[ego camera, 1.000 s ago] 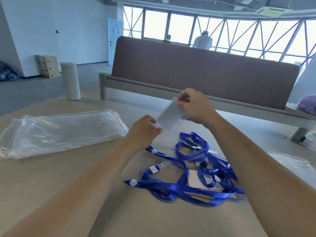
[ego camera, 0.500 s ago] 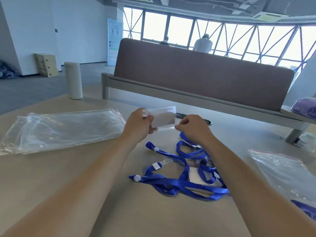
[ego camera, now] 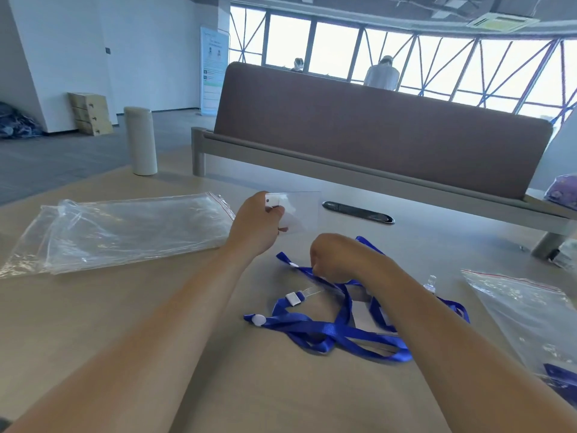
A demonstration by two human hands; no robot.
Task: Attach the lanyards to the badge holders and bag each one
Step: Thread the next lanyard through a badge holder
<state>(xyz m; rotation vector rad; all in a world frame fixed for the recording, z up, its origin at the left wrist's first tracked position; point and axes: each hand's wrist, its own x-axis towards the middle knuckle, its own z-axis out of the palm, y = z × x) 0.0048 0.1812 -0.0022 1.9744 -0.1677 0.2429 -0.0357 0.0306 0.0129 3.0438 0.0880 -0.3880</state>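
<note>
Clear badge holder (ego camera: 301,210): pinching it in left hand (ego camera: 254,228); gripping blue lanyard (ego camera: 343,331) in curled right hand (ego camera: 338,257), just nearer.

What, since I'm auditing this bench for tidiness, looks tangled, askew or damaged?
The blue lanyards lie in a tangled heap on the table by the right hand. The clear bags at the left are rumpled. Nothing looks damaged or spilled.

Left hand (ego camera: 254,228) pinching badge holder (ego camera: 302,210), lanyards (ego camera: 331,330) tangled
</note>
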